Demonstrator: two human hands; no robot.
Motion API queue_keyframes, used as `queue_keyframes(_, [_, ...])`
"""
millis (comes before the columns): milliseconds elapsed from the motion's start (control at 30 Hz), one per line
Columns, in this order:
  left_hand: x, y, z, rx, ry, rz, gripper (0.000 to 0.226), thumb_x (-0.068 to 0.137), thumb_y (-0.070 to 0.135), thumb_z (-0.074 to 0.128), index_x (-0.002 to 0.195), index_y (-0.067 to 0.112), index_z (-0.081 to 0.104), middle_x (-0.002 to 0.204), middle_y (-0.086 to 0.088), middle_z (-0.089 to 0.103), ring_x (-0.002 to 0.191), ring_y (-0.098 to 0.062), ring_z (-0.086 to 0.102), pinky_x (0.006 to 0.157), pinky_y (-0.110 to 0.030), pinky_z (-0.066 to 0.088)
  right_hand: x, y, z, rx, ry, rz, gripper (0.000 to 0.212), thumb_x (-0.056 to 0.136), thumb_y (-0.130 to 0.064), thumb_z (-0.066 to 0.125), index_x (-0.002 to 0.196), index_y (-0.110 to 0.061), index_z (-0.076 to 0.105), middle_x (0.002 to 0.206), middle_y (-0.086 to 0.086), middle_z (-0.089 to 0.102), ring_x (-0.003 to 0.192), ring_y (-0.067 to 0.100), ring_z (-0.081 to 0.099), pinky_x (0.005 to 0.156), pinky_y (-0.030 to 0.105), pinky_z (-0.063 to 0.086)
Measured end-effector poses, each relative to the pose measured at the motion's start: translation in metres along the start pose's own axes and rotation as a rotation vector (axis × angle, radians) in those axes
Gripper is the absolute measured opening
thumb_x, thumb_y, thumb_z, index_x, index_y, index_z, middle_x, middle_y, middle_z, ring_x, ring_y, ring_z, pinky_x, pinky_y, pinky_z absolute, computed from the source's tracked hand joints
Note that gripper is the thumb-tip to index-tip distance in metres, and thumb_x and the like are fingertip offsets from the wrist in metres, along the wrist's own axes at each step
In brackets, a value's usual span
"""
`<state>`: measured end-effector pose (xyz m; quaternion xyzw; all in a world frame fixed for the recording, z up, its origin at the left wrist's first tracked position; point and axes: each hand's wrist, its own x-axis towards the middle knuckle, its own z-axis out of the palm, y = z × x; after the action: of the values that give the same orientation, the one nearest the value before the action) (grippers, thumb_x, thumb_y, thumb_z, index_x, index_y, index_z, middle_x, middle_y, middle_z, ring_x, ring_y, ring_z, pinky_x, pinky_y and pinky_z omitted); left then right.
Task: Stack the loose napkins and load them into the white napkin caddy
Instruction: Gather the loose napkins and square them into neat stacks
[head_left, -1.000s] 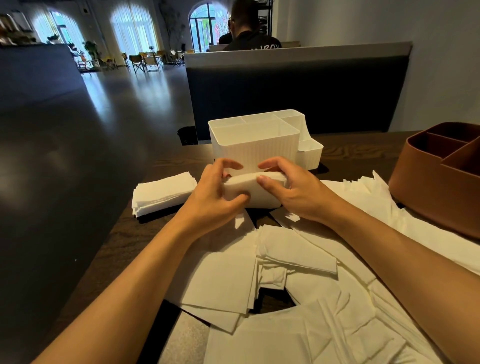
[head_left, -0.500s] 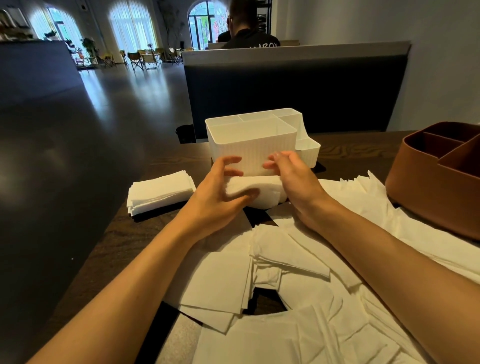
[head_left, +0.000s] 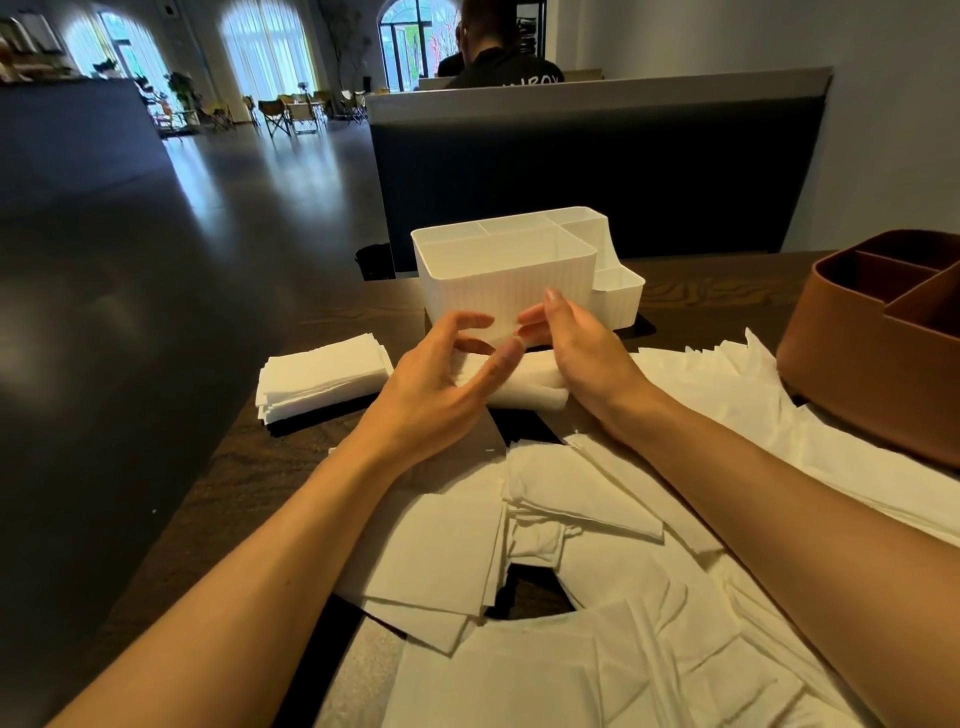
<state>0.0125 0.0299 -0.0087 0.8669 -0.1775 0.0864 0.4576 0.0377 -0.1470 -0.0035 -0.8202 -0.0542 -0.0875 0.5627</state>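
Left hand (head_left: 441, 374) grip loose around the small napkin stack (head_left: 524, 382), thumb over its top; right hand (head_left: 576, 345) open-fingered beside it. Stack down on the table (head_left: 311, 452), just before the white napkin caddy (head_left: 498, 275). Risk: loose hold, sheets fanning or sliding apart on lifting.

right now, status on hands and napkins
Left hand and right hand open around napkin bundle. White caddy empty, just behind. Nothing in the way.

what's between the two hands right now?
Head view: a folded napkin bundle lies on the table between the left hand and right hand, just in front of the white caddy. Neither hand grips it.
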Motion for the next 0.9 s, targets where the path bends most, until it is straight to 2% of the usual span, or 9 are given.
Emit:
queue_keyframes(167, [0.003, -0.006, -0.001, 0.032, 0.064, 0.008, 0.042, 0.093, 0.064, 0.050, 0.126, 0.038, 0.055, 0.108, 0.020, 0.066, 0.101, 0.008, 0.062, 0.084, -0.019, 0.056, -0.007, -0.001, -0.007, 0.083, -0.053, -0.064, 0.055, 0.108, -0.050, 0.023, 0.118, -0.017, 0.066, 0.116, 0.000, 0.070, 0.115, 0.014, 0.061, 0.104, 0.034, 0.043])
queue_keyframes(300, [0.006, -0.007, -0.001, 0.149, 0.081, 0.049, 0.034, 0.097, 0.054, 0.051, 0.110, 0.028, 0.069, 0.098, 0.010, 0.072, 0.090, 0.004, 0.066, 0.076, -0.019, 0.057, -0.017, -0.007, -0.006, -0.229, -0.412, -0.141, 0.064, 0.093, -0.072, 0.032, 0.135, -0.028, 0.051, 0.137, -0.005, 0.055, 0.127, 0.015, 0.050, 0.107, 0.042, 0.042])
queue_keyframes(367, [0.009, -0.011, -0.001, 0.167, 0.082, 0.036, 0.026, 0.099, 0.045, 0.058, 0.109, 0.025, 0.071, 0.098, 0.007, 0.073, 0.088, -0.001, 0.067, 0.079, -0.025, 0.059, -0.020, -0.006, -0.007, -0.413, -0.498, -0.223, 0.069, 0.085, -0.079, 0.049, 0.140, -0.038, 0.039, 0.141, -0.008, 0.046, 0.129, 0.014, 0.044, 0.108, 0.047, 0.045])
queue_keyframes(433, [0.009, -0.011, 0.000, 0.138, 0.105, 0.014, 0.034, 0.097, 0.053, 0.053, 0.104, 0.026, 0.071, 0.095, 0.007, 0.074, 0.085, -0.004, 0.068, 0.079, -0.030, 0.061, -0.023, -0.004, -0.011, -0.577, -0.539, -0.268, 0.085, 0.082, -0.073, 0.063, 0.149, -0.040, 0.023, 0.151, -0.005, 0.037, 0.132, 0.015, 0.041, 0.108, 0.043, 0.046])
queue_keyframes(533, [0.009, -0.010, 0.001, 0.118, 0.145, 0.008, 0.051, 0.096, 0.061, 0.046, 0.099, 0.020, 0.075, 0.088, 0.002, 0.075, 0.082, -0.014, 0.070, 0.077, -0.044, 0.060, -0.023, -0.003, -0.018, -0.608, -0.485, -0.318, 0.088, 0.085, -0.053, 0.074, 0.154, -0.037, 0.021, 0.146, -0.005, 0.048, 0.121, 0.013, 0.053, 0.100, 0.036, 0.053])
queue_keyframes(667, [0.008, -0.005, -0.003, 0.083, 0.150, -0.013, 0.054, 0.098, 0.064, 0.039, 0.097, 0.020, 0.070, 0.083, 0.005, 0.068, 0.078, -0.012, 0.064, 0.067, -0.034, 0.055, -0.016, 0.001, -0.022, -0.528, -0.229, -0.382, 0.055, 0.092, -0.034, 0.072, 0.142, -0.031, 0.049, 0.125, -0.002, 0.067, 0.103, 0.012, 0.063, 0.093, 0.036, 0.058])
queue_keyframes(733, [0.005, -0.003, -0.004, -0.011, 0.079, -0.008, 0.046, 0.094, 0.063, 0.044, 0.106, 0.024, 0.063, 0.095, 0.005, 0.065, 0.086, -0.009, 0.064, 0.067, -0.023, 0.055, -0.013, 0.003, -0.023, -0.483, -0.135, -0.363, 0.045, 0.093, -0.035, 0.070, 0.135, -0.031, 0.054, 0.126, 0.000, 0.066, 0.103, 0.014, 0.063, 0.090, 0.033, 0.059])
queue_keyframes(800, [0.003, -0.006, -0.003, -0.072, 0.031, 0.005, 0.042, 0.091, 0.053, 0.061, 0.122, 0.024, 0.057, 0.112, 0.005, 0.064, 0.098, -0.010, 0.066, 0.075, -0.022, 0.060, -0.010, 0.006, -0.022, -0.420, -0.108, -0.332, 0.049, 0.092, -0.038, 0.070, 0.137, -0.031, 0.051, 0.130, -0.001, 0.062, 0.108, 0.015, 0.061, 0.088, 0.030, 0.057])
queue_keyframes(900, [0.004, -0.011, -0.003, -0.037, 0.036, 0.047, 0.063, 0.088, 0.038, 0.075, 0.141, 0.027, 0.043, 0.128, 0.003, 0.059, 0.113, -0.013, 0.064, 0.092, -0.027, 0.060, -0.005, 0.008, -0.021, -0.377, -0.121, -0.319, 0.063, 0.092, -0.041, 0.068, 0.147, -0.033, 0.039, 0.135, -0.001, 0.055, 0.112, 0.012, 0.054, 0.090, 0.027, 0.053])
